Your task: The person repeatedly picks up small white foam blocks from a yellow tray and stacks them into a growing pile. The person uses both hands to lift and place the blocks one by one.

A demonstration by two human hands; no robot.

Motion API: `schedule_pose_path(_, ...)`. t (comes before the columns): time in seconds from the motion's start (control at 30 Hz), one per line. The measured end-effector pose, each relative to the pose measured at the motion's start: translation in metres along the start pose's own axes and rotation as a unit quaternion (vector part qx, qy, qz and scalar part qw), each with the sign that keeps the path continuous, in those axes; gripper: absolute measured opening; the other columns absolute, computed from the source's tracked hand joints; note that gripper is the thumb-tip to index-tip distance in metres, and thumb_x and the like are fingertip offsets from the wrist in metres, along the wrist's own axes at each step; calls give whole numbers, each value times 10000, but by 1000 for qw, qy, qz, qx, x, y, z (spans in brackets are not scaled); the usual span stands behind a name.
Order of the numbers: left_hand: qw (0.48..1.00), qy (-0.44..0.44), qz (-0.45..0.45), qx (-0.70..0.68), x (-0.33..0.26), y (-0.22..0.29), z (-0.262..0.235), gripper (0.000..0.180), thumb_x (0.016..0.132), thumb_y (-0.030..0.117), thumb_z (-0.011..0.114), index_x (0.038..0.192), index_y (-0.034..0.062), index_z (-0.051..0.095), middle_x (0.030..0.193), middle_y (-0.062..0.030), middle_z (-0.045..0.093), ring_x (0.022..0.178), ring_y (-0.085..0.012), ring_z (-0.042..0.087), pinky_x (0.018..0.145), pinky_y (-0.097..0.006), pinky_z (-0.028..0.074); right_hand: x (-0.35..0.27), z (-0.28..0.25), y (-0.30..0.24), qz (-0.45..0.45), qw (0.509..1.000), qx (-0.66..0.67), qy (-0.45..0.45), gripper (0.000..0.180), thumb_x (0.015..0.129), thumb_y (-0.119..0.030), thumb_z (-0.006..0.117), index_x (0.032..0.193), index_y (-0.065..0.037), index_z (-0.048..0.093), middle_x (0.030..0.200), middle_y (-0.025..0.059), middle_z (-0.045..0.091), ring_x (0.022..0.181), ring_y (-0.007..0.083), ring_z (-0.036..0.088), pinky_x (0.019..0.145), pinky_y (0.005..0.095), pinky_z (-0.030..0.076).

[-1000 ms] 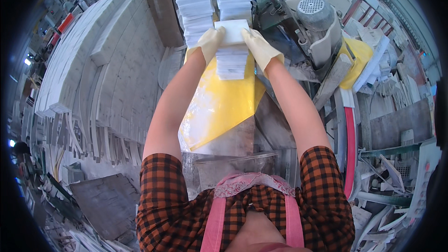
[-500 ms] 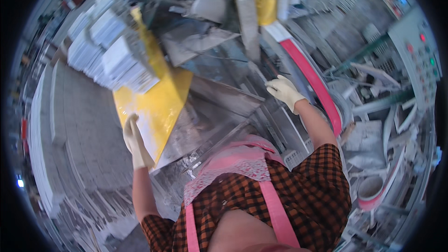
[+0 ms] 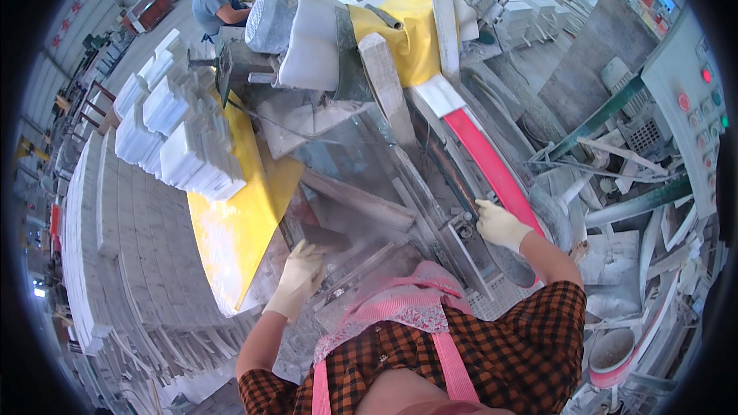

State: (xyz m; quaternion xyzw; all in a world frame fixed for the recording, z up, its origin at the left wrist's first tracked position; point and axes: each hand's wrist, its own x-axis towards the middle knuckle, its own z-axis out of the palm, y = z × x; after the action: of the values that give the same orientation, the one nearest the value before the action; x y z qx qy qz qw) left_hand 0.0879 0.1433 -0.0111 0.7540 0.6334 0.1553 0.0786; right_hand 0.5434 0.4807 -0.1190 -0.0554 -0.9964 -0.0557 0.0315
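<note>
My left hand (image 3: 298, 278), in a cream glove, is over the work surface in front of my apron. Its fingers are closed at the edge of a dark grey flat piece (image 3: 329, 237), which is blurred; how firmly it is gripped does not show. In a matching glove, my right hand (image 3: 503, 224) is by the metal rail (image 3: 442, 211) of the machine, below a long pink-red strip (image 3: 490, 163). Its fingers curl together next to a small metal fitting (image 3: 463, 220), and whatever is inside them is hidden.
Stacked white tiles (image 3: 196, 157) stand at the left beside a yellow sheet (image 3: 242, 234). Long grey slabs (image 3: 146, 253) flank them. A button panel (image 3: 698, 119) rises at the right above scattered offcuts and pipes. Another person (image 3: 217, 6) stands beyond the machine.
My left hand has moved from the yellow sheet rightward to the dark piece. My right hand is lower in the picture. The view has shifted, showing the other person more fully.
</note>
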Motion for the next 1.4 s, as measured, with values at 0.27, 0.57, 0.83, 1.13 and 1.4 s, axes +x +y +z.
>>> schedule_pose_path(0.27, 997, 41, -59, 14, -9, -6, 31, 143, 793, 188, 728, 823, 48, 725, 888, -123, 747, 1015, -325, 717, 1070, -486, 477, 27, -58, -5, -35, 986, 60, -154, 239, 828, -238, 558, 654, -118, 670, 672, 91, 674, 713, 247, 663, 994, 418, 428)
schedule_pose_path(0.57, 994, 45, -58, 75, -21, -6, 40, 158, 710, 207, 690, 616, 130, 590, 667, -48, 611, 832, -273, 694, 1054, -432, 463, 37, -69, -6, -100, 978, -12, -181, 162, 805, -208, 607, 676, -148, 686, 628, 50, 674, 631, 231, 682, 858, 430, 469)
schedule_pose_path(0.83, 994, -5, -72, 79, -21, -7, 42, 129, 705, 216, 670, 621, 137, 614, 663, -66, 642, 851, -288, 698, 1084, -449, 443, 89, -71, 25, -81, 972, -78, -207, 160, 802, -195, 620, 691, -189, 736, 670, 40, 707, 692, 212, 713, 905, 403, 475)
schedule_pose_path(1.13, 985, 0, -100, 143, -27, -9, 65, 112, 751, 186, 612, 677, 106, 639, 690, -57, 649, 794, -224, 662, 1064, -384, 432, 88, -55, 33, -76, 971, -52, -220, 222, 861, -195, 544, 722, -111, 696, 685, 93, 694, 743, 276, 699, 975, 464, 452)
schedule_pose_path(1.4, 989, 27, -106, 104, -25, -2, 62, 119, 763, 181, 585, 729, 84, 645, 688, -51, 610, 733, -215, 629, 1017, -367, 445, 106, -57, 10, -29, 941, -85, -326, 154, 768, -288, 630, 724, -172, 722, 742, 62, 704, 811, 272, 702, 1003, 474, 438)
